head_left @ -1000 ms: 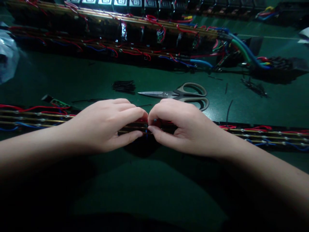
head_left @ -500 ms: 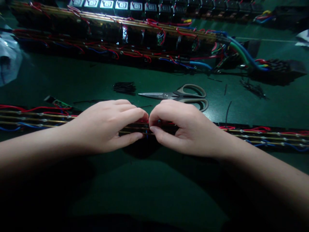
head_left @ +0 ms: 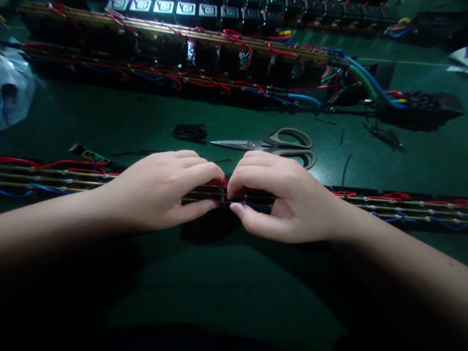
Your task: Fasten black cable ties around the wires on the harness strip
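A long wired strip [head_left: 398, 207] with brass rails and red and blue wires lies left to right across the green table. My left hand [head_left: 161, 187] is curled over its middle, fingers on top and thumb at the near side, gripping it. My right hand [head_left: 285, 195] is curled over the strip just to the right, fingertips pressed on the rails and thumb underneath. The two hands' fingertips almost touch. The strip's middle is hidden under the hands.
Grey-handled scissors [head_left: 270, 144] lie just behind my hands. A bundle of black ties [head_left: 189, 132] sits left of the scissors. More wired strips [head_left: 190, 63] run along the back. A clear plastic bag [head_left: 12, 90] is at the far left.
My right thumb has dropped lower and its fingers have shifted slightly right on the strip. My left hand has barely moved.
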Available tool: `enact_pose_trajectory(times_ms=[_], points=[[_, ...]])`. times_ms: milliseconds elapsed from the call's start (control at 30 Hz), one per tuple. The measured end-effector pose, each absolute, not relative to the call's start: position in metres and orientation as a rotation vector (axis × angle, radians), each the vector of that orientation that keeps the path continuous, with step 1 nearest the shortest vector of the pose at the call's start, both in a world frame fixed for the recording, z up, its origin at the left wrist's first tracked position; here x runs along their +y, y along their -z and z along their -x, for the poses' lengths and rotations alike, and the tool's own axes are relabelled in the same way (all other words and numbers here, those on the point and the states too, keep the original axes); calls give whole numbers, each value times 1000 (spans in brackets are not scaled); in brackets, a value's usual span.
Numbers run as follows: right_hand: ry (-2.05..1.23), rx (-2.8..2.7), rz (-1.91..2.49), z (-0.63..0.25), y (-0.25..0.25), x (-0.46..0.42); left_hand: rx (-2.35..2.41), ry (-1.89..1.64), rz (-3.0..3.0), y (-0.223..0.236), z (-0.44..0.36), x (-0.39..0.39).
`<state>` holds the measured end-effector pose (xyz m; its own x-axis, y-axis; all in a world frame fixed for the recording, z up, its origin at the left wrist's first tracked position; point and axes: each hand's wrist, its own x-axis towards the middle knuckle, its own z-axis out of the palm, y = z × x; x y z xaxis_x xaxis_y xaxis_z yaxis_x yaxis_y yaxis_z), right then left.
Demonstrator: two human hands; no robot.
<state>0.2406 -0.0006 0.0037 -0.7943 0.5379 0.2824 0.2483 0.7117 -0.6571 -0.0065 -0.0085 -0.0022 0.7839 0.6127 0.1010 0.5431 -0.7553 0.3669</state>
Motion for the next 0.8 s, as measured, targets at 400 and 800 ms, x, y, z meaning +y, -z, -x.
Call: enact_pose_trajectory(times_ms=[400,800], points=[[-777,-2462,636,-240,-3,0,907,-292,-2653,2,6,-8],[-817,-2465,643,-241,-1,1,983,-281,-2346,-7,7,-5]])
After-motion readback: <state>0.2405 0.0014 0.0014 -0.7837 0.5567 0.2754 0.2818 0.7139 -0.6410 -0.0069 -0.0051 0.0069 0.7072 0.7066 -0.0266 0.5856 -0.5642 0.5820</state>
